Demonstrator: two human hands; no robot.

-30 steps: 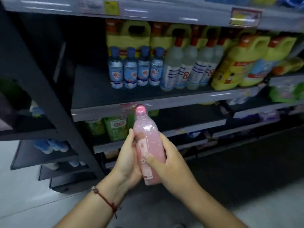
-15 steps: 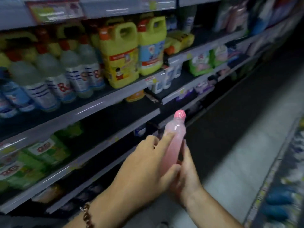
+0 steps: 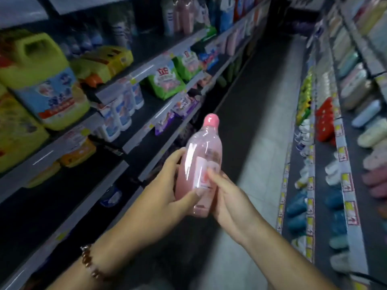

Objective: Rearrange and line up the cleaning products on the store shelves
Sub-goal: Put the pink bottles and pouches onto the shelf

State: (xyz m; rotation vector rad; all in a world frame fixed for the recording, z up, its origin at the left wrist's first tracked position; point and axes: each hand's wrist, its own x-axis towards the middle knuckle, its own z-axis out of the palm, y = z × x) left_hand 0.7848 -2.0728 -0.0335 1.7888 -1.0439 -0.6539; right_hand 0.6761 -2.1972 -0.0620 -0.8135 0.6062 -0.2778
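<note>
store aisle floor (image 3: 261, 155), stocked shelves (image 3: 117, 91)

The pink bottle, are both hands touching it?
Touching. The head view shows the left hand and right hand wrapped around the pink bottle.

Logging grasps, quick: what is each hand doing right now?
Left hand: grips the pink bottle from its left side.
Right hand: holds the same bottle from the right.

On our left, the dark shelves (image 3: 117, 91) carry yellow jugs (image 3: 39, 80), green pouches (image 3: 167, 80) and white bottles (image 3: 117, 118). Across the grey floor (image 3: 261, 153), shelves on the right (image 3: 341, 164) hold red packs (image 3: 324, 120).
</note>
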